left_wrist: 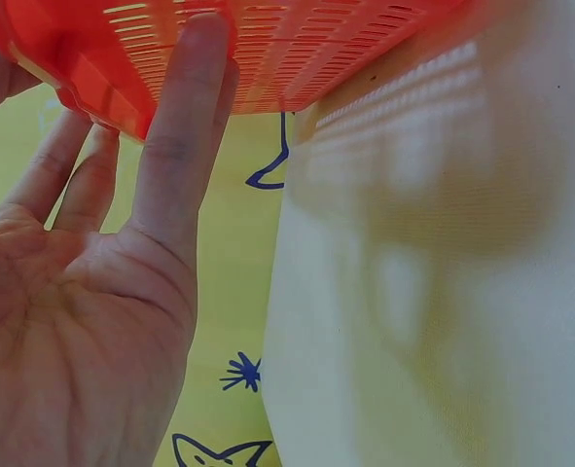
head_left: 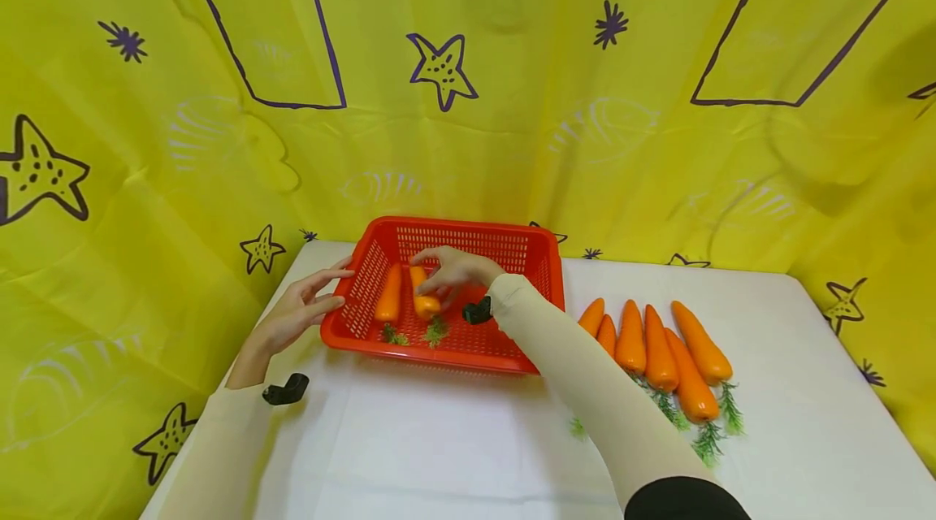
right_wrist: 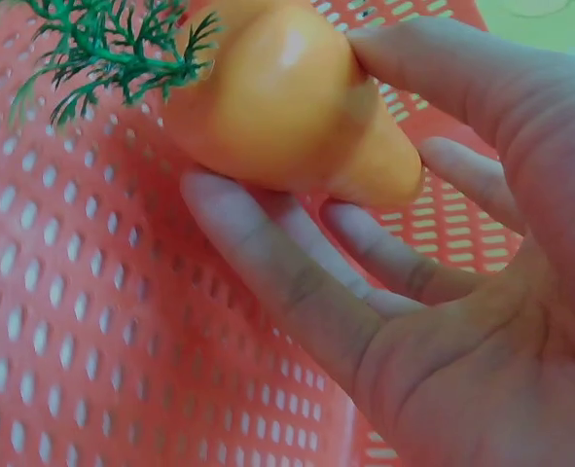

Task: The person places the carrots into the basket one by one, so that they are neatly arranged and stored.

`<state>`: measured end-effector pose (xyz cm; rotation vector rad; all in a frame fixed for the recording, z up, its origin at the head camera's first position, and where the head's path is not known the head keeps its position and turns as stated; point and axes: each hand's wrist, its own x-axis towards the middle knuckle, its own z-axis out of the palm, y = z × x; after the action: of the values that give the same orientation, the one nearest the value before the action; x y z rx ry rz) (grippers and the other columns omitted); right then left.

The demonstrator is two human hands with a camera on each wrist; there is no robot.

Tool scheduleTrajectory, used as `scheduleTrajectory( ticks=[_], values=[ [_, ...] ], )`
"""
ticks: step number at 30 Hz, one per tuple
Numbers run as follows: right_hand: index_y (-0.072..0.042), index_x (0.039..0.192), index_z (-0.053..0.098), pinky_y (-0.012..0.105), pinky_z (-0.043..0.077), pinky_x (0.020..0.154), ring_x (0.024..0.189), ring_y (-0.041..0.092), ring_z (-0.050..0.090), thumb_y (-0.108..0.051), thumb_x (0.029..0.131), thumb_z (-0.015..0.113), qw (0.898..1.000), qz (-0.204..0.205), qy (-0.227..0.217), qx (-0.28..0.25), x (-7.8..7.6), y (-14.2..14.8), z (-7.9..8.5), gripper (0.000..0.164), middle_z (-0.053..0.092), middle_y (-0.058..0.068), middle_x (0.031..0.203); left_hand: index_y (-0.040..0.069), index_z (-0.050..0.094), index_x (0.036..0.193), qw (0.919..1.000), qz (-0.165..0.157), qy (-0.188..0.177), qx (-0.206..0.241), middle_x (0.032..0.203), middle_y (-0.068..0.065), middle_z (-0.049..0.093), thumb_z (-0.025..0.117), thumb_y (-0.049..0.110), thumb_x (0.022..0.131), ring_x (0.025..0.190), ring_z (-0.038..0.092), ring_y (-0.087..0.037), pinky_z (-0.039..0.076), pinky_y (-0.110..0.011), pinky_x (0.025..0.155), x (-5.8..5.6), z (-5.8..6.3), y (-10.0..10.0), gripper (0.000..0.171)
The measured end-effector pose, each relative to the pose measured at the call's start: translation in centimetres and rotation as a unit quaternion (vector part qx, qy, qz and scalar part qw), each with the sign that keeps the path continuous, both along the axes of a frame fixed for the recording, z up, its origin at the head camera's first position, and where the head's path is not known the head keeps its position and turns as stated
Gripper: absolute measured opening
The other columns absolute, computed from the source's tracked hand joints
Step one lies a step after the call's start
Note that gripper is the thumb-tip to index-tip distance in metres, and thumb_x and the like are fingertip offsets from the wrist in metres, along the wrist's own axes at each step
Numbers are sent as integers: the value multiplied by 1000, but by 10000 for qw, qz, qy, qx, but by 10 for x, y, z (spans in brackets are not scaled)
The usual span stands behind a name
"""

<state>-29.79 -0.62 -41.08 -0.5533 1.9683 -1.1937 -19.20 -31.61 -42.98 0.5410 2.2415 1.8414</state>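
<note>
A red plastic basket (head_left: 453, 353) with slotted walls stands on the table. My left hand (head_left: 296, 313) is at its left end, its mostly straight fingers touching the rim and outer wall; in the left wrist view the palm (left_wrist: 83, 321) holds nothing. Inside the basket, my right hand (head_left: 457, 272) holds an orange carrot (head_left: 426, 305) with a green leafy top (right_wrist: 122, 58). In the right wrist view the fingers (right_wrist: 277, 258) lie along both sides of this carrot. Another carrot (head_left: 390, 294) lies to its left in the basket.
Several carrots (head_left: 661, 353) with green tops lie on the white table (head_left: 804, 390) right of the basket, partly hidden by my right forearm. A yellow curtain (head_left: 497, 146) with purple starfish drawings hangs behind the table and along both sides.
</note>
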Motion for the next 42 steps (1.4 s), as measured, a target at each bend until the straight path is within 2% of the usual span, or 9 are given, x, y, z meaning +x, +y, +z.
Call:
scheduleTrajectory(
  ticks=[4, 7, 12, 16, 22, 29, 35, 39, 42],
  values=[
    [-11, 153, 46, 42, 63, 72, 78, 27, 71, -11, 94, 76, 9999, -114, -52, 57, 2, -5, -6, 67, 68, 18, 109, -8, 44, 147, 10000, 10, -10, -2, 171, -9, 18, 58, 5, 104, 144, 38, -20, 56, -30, 93, 0, 0, 1, 48],
    [-11, 152, 47, 44, 63, 72, 75, 27, 69, -10, 93, 76, 9996, -256, -105, 73, 5, -8, -8, 66, 65, 17, 111, -8, 44, 146, 10000, 21, -19, -4, 171, -9, 18, 58, 5, 103, 145, 38, -22, 56, -30, 93, 0, 0, 2, 47],
    [-10, 153, 46, 45, 63, 72, 76, 27, 69, -7, 93, 76, 9989, -430, -165, -12, 9, -15, -9, 67, 59, 18, 123, -8, 44, 147, 10000, -27, -20, 77, 171, -9, 18, 59, 6, 104, 150, 27, -38, 54, -28, 96, 0, 1, 3, 48],
    [-9, 154, 45, 45, 63, 73, 78, 26, 69, -4, 93, 75, 9983, -500, -298, -104, 12, -20, -9, 68, 62, 18, 121, -9, 42, 147, 9999, -68, -47, 148, 171, -10, 16, 58, 5, 104, 151, 21, -43, 53, -28, 97, -1, 1, 3, 48],
    [-8, 153, 45, 44, 63, 73, 79, 26, 68, -2, 93, 75, 9975, -537, -426, -153, 14, -24, -8, 68, 63, 16, 113, -7, 44, 147, 9999, -24, -93, 111, 172, -10, 16, 58, 5, 104, 150, 26, -39, 54, -29, 96, 0, 2, 2, 47],
    [-6, 152, 46, 45, 63, 72, 76, 25, 68, -2, 92, 75, 9972, -554, -456, -217, 15, -23, -8, 67, 64, 15, 110, -7, 45, 146, 9999, -27, -69, 110, 172, -10, 16, 57, 5, 103, 151, 20, -45, 54, -29, 96, 0, 3, 2, 46],
    [-7, 152, 47, 45, 62, 73, 75, 27, 69, -4, 93, 75, 9980, -474, -391, -156, 15, -22, -7, 65, 66, 15, 103, -7, 44, 146, 9999, -13, -66, 75, 172, -9, 16, 57, 5, 104, 150, 19, -46, 55, -29, 95, 0, 2, 3, 46],
    [-8, 154, 44, 47, 62, 76, 84, 31, 71, -6, 94, 75, 9993, -295, -206, 72, 17, -19, -2, 68, 64, 16, 112, -8, 44, 146, 10000, -12, -50, 46, 171, -10, 17, 57, 5, 104, 151, 20, -43, 54, -28, 96, 0, 1, 2, 46],
    [-8, 155, 42, 47, 62, 77, 94, 35, 70, -6, 94, 75, 9996, -114, -43, 239, 17, -16, 6, 69, 59, 19, 125, -9, 44, 146, 10000, -5, -53, 31, 171, -11, 17, 57, 5, 103, 149, 28, -33, 54, -28, 96, 1, 0, 2, 46]
  ],
)
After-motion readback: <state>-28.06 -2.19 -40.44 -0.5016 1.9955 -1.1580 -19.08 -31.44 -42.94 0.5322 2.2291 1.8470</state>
